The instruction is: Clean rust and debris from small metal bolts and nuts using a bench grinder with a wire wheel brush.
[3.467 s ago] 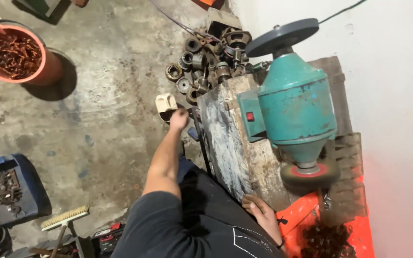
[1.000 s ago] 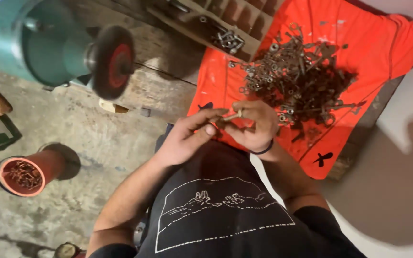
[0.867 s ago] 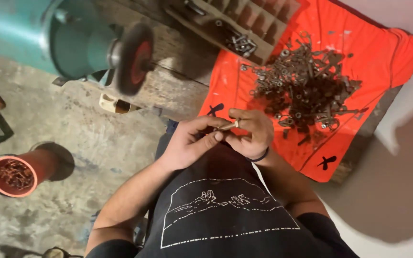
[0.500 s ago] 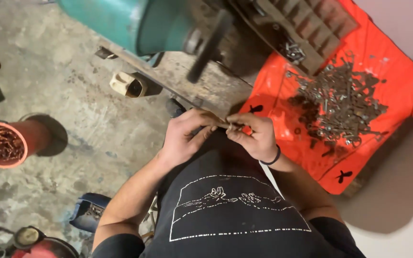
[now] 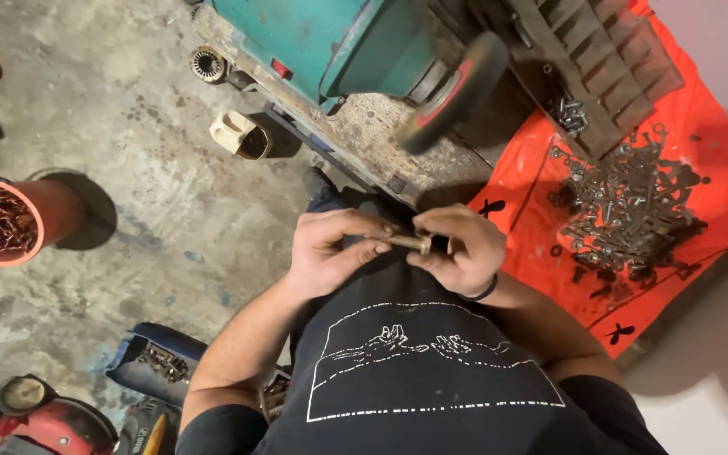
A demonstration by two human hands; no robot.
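The view has shifted; both hands [image 5: 398, 248] pinch a rusty bolt [image 5: 404, 242] at chest height.

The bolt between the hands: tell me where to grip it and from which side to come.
The bolt lies roughly level between the left hand and the right hand, head end toward the right. Grip the bare shank at its middle, the only part showing between the fingers. Come from above, the camera's side: both ends are covered by the hands and the dark shirt lies close beneath. A pinch across the shank probably suits its thin, round shape.
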